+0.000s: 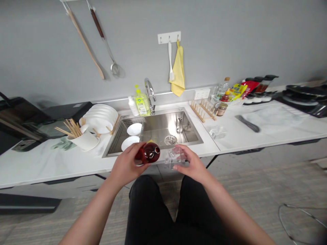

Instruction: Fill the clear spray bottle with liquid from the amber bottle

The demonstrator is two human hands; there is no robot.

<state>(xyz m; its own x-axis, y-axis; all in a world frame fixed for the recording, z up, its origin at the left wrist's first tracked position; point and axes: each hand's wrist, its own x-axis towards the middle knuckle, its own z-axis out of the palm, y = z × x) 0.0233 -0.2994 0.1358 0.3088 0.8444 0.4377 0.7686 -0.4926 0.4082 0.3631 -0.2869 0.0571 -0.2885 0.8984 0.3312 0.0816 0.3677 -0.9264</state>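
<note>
Facing inward, left hand (128, 164) round bottle (148, 153), right hand (192, 164) round container (174, 156)

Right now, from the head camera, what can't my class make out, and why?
Head view: base of the red bottle, hidden by the left hand.
Head view: exact shape of the clear item in the right hand, blurred.
Head view: dark cookware, cut off by the right edge.
Head view: print on the pump bottle, too small.

A plain grey wall (217, 41) rises beyond the marble-patterned white countertop (233, 137), with streaky grey flooring (265, 190) at near right.
</note>
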